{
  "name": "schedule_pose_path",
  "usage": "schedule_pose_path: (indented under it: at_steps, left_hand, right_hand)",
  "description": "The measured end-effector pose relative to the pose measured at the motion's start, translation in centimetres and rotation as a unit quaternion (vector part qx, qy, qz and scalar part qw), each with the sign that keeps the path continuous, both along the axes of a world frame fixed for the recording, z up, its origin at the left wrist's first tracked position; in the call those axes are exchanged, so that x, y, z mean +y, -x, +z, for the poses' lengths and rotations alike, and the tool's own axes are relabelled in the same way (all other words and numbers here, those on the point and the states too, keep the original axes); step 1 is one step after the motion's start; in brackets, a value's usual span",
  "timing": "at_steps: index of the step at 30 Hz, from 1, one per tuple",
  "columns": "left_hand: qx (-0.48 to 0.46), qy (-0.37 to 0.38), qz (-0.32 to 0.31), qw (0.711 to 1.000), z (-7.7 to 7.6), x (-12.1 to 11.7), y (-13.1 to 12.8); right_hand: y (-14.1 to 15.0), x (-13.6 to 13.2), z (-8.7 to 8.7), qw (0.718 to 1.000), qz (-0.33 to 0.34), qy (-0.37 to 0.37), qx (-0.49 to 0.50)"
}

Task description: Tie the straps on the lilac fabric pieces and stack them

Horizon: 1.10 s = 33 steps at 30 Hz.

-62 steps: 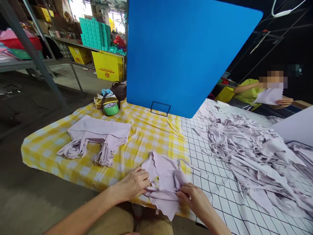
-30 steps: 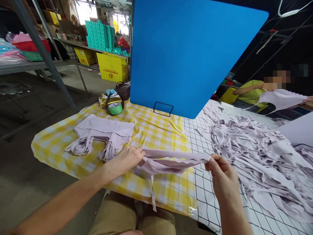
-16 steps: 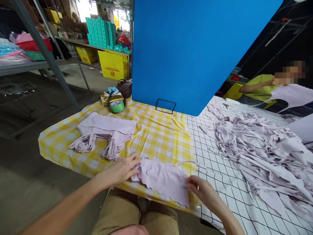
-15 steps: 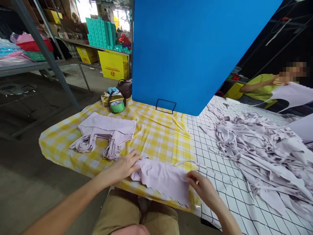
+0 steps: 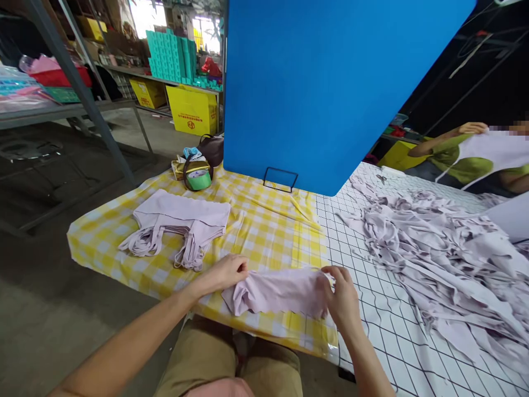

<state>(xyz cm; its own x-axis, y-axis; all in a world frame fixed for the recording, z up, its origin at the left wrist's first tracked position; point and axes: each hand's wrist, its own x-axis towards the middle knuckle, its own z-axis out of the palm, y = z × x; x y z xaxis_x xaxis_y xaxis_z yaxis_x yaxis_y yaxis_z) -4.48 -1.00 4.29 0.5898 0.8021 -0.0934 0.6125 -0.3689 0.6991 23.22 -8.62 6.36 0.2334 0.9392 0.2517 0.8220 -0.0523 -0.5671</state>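
Note:
A pale lilac garment piece [image 5: 276, 291] lies folded over near the front edge of the yellow checked tablecloth [image 5: 264, 226]. My left hand [image 5: 225, 272] pinches its left end, fingers closed on the cloth. At the right end my right hand [image 5: 342, 298] grips the fabric with curled fingers. A neat stack of folded lilac garments [image 5: 178, 223] with straps hanging towards me lies to the left, beyond my left hand.
A big heap of loose lilac garments [image 5: 433, 259] covers the white grid cloth on the right. A blue board [image 5: 322, 88] stands upright at the back. Green tape roll [image 5: 199, 178] and a dark bag sit back left. Another person [image 5: 475, 151] holds up a garment far right.
The garment was lifted and stretched out between my hands, laid flat near the table edge, and its near half is now folded up away from me.

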Motion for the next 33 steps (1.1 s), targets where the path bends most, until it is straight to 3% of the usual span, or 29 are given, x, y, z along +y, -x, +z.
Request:
schedule_pose_path:
  at_steps: [2,4,7,9,12,16,20,22,27,31,33]
  left_hand:
    - [0.016,-0.005,0.030,0.999,0.0,0.1,0.0]
    - [0.022,0.010,0.046,0.999,0.1,0.1,0.0]
    - [-0.031,0.094,0.048,0.994,0.2,0.1,-0.2]
    - [-0.109,0.178,0.062,0.976,0.3,0.1,-0.3]
    - [-0.250,0.333,0.107,0.903,0.3,-0.1,-0.4]
    - [-0.403,0.473,0.135,0.772,0.6,-0.6,-0.6]
    - [-0.464,0.506,0.143,0.713,1.1,-1.6,-1.4]
    - [-0.476,0.513,0.125,0.703,1.5,-2.2,-1.9]
    - [-0.469,0.513,0.095,0.712,3.2,-3.5,-3.0]
    - [-0.459,0.483,0.090,0.740,4.4,-4.5,-3.8]
    - [-0.484,0.460,0.080,0.741,4.5,-5.0,-4.0]
  right_hand:
    - [1.1,-0.3,0.1,1.000,-0.007,-0.011,-0.009]
    - [3.3,-1.1,-0.4,0.999,0.044,0.004,-0.002]
    - [7.8,-2.5,-2.1,0.986,0.162,0.030,-0.024]
    - [10.5,-3.0,-3.3,0.974,0.212,0.026,-0.080]
    - [12.2,-2.8,-4.0,0.974,0.208,0.008,-0.087]
    - [11.2,-1.8,-2.3,0.988,0.076,0.002,0.133]
    - [10.6,-2.6,0.2,0.914,-0.033,0.005,0.405]
    - [11.0,-3.7,0.7,0.895,-0.041,-0.014,0.444]
    - [11.4,-5.6,0.0,0.912,-0.054,0.004,0.406]
    - [10.6,-4.5,0.3,0.862,-0.037,0.050,0.504]
    - [10.1,-3.6,1.1,0.830,-0.019,0.056,0.554]
